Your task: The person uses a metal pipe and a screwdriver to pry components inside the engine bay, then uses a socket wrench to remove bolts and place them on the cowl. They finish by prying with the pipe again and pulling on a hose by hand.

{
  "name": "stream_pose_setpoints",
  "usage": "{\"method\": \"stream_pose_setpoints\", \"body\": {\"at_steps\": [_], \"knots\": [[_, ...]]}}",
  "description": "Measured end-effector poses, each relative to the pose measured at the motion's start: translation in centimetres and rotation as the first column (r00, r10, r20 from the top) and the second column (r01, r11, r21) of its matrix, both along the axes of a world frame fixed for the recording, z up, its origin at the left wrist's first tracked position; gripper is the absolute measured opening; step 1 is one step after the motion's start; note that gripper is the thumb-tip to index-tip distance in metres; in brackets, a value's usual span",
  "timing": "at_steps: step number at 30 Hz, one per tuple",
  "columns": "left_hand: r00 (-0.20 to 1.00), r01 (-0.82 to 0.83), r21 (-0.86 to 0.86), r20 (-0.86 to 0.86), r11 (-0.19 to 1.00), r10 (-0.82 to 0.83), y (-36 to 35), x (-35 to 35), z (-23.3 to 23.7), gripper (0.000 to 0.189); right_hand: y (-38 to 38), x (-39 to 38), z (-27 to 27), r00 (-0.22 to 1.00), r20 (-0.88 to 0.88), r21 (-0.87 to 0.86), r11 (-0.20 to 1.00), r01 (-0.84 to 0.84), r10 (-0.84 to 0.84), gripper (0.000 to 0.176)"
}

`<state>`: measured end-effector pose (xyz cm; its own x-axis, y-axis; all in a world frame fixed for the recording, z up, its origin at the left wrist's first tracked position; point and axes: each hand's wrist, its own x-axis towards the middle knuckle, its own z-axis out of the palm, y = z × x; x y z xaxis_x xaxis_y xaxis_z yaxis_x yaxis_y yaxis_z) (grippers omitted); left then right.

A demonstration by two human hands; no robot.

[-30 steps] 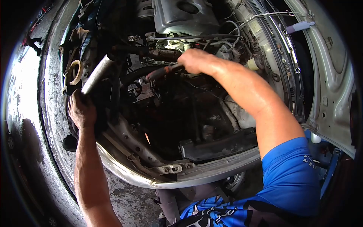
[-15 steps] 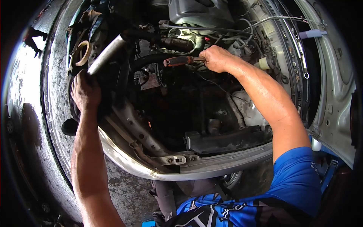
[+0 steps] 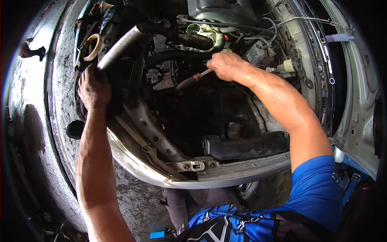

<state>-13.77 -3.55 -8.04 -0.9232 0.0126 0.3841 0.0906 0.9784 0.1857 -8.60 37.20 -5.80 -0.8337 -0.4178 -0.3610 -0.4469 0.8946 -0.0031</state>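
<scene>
My right hand [image 3: 225,65] grasps the screwdriver [image 3: 189,80] by its shaft. My left hand [image 3: 94,86] clenches beneath the pipe [image 3: 121,46]. Judgement: work mid-way, with the hose [image 3: 177,55] beyond my fingers not yet detached.

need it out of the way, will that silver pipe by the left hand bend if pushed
Probably stiff: the silver pipe looks like smooth metal. Likely won't swing, as its upper end seems joined to a dark hose.
</scene>
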Motion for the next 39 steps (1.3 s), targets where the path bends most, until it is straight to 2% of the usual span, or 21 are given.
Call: {"method": "stream_pose_setpoints", "body": {"at_steps": [5,7,8,10,12,14,15,16,18,19,20,22,23,24,26,27,32,34,36,37,39], "knots": [[1.0,-0.005,-0.011,-0.013,1.0,0.005,-0.1,-0.1,-0.1,0.04,-0.6,0.2,0.5,0.999,0.027,0.008,1.0,0.027,-0.028,0.02],[1.0,0.006,0.005,0.015,1.0,-0.007,-0.1,-0.1,0.0,0.039,-0.6,-0.3,0.6,0.981,0.106,-0.019,0.987,0.162,-0.159,0.02],[1.0,0.009,0.006,0.013,1.0,-0.009,0.0,0.0,0.1,0.039,-0.6,-0.3,0.6,0.981,0.105,-0.019,0.986,0.164,-0.162,0.02],[1.0,-0.003,0.013,0.03,1.0,0.003,0.0,-0.1,0.1,0.037,-1.2,-0.4,0.9,0.934,0.114,-0.1,0.931,0.351,-0.34,0.021],[1.0,0.005,0.024,0.01,1.0,-0.005,0.0,-0.1,0.1,0.036,-1.9,-0.7,1.0,0.92,0.116,-0.074,0.921,0.384,-0.374,0.029],[1.0,0.013,0.025,-0.015,1.0,-0.012,0.0,-0.1,0.0,0.035,-2.4,-1.0,0.6,0.732,0.133,-0.123,0.721,0.682,-0.669,0.029],[1.0,0.012,0.023,-0.016,1.0,-0.011,0.0,0.0,0.0,0.035,-2.5,-1.1,0.1,0.693,0.092,-0.175,0.673,0.718,-0.715,0.031],[1.0,0.013,0.021,-0.017,1.0,-0.012,0.0,0.0,0.0,0.035,-2.1,-1.2,-0.1,0.693,0.09,-0.186,0.672,0.717,-0.715,0.031],[1.0,0.014,0.036,0.002,0.999,-0.014,0.0,0.0,0.1,0.036,-0.9,-1.2,-0.3,0.914,0.07,-0.126,0.905,0.406,-0.4,0.03],[1.0,0.012,0.038,0.006,0.999,-0.012,0.0,-0.1,0.1,0.036,-0.6,-1.2,-1.0,0.959,-0.008,-0.167,0.946,0.277,-0.282,0.028],[1.0,0.009,0.04,0.013,0.999,-0.01,-0.1,-0.1,0.0,0.036,-0.3,-1.3,-1.7,0.958,-0.015,-0.173,0.944,0.281,-0.288,0.028],[1.0,0.005,0.043,0.021,0.999,-0.006,0.2,0.2,0.3,0.037,-0.8,-1.3,-1.2,0.888,-0.066,-0.15,0.884,0.443,-0.456,0.025],[1.0,0.012,0.043,0.014,0.999,-0.012,0.3,0.2,0.5,0.037,-1.2,-1.3,-1.0,0.826,0.016,-0.142,0.816,0.56,-0.564,0.026],[1.0,0.021,0.044,0.007,0.999,-0.021,0.3,0.2,0.5,0.037,-1.7,-1.3,-0.8,0.819,0.01,-0.15,0.809,0.568,-0.573,0.026],[0.999,0.03,0.049,0.016,0.998,-0.031,0.3,0.2,0.5,0.037,-2.5,-1.3,-0.2,0.578,0.083,-0.194,0.556,0.808,-0.812,0.03],[1.0,0.026,0.051,0.015,0.998,-0.027,0.4,0.2,0.6,0.037,-2.2,-1.5,-1.5,0.503,0.065,-0.252,0.474,0.844,-0.862,0.034],[0.997,0.019,0.06,0.076,0.998,-0.023,0.5,0.4,1.0,0.035,-2.1,-1.1,-2.9,0.368,0.029,-0.337,0.338,0.879,-0.929,0.031],[0.994,0.06,0.05,0.086,0.997,-0.064,-0.2,0.2,1.5,0.034,-2.1,-0.4,-2.1,0.765,-0.043,-0.241,0.749,0.617,-0.643,0.025],[0.987,0.118,0.036,0.107,0.992,-0.121,-0.7,-0.5,2.2,0.033,-2.2,-0.6,-1.8,0.748,-0.036,-0.244,0.732,0.636,-0.663,0.024],[0.985,0.122,0.023,0.121,0.992,-0.124,-0.4,-0.7,4.3,0.03,-1.9,-0.6,-2.0,0.738,-0.068,-0.25,0.727,0.639,-0.671,0.025],[0.966,0.246,-0.015,0.085,0.969,-0.244,-0.5,-3.2,6.5,0.028,-1.3,-0.4,-2.6,0.714,-0.098,-0.28,0.708,0.649,-0.693,0.028]]}}
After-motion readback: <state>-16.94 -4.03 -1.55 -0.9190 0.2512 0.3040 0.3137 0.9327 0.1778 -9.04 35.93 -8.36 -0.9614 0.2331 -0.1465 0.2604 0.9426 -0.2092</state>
